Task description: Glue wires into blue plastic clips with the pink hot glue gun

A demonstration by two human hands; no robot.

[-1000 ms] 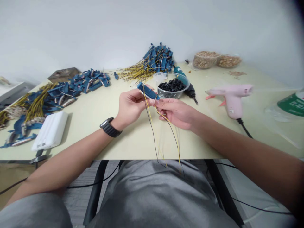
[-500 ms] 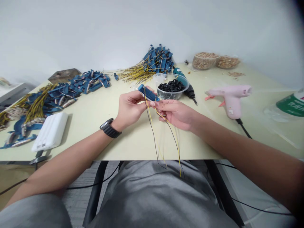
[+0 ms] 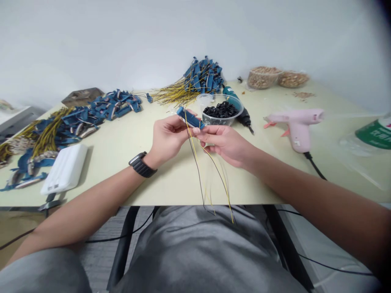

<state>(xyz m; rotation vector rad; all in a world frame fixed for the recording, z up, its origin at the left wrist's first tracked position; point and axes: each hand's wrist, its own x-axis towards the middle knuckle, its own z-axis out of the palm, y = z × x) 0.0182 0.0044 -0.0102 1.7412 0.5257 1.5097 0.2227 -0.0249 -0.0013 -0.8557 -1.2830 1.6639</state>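
Note:
Between my hands, above the table, is a small blue strip-like piece [image 3: 192, 118] tilted down to the right. My left hand [image 3: 171, 135] pinches it from below and the left, thumb toward its lower edge. At its right end the fingers of my right hand [image 3: 227, 142] are closed on the piece beside a cord. Thin yellow and black cords [image 3: 195, 160] hang from the piece past the table's front edge. Just behind my hands stands a clear plastic tub [image 3: 240, 112] holding small black parts [image 3: 220, 110]. My fingertips partly hide the right end.
Blue pieces with yellow cords lie in a heap [image 3: 204, 75] at the back and a pile [image 3: 117, 103] at left. A white power bank [image 3: 64, 169], a pink glue gun [image 3: 297, 124], a dark green power tool [image 3: 242, 116], tubs of beads [image 3: 263, 77] and a green-labelled container [image 3: 374, 134] surround the workspace.
My right fingers have shifted slightly up and curled at the blue piece's right end. The hanging cords on that side swing a little. My left hand stays nearly still.

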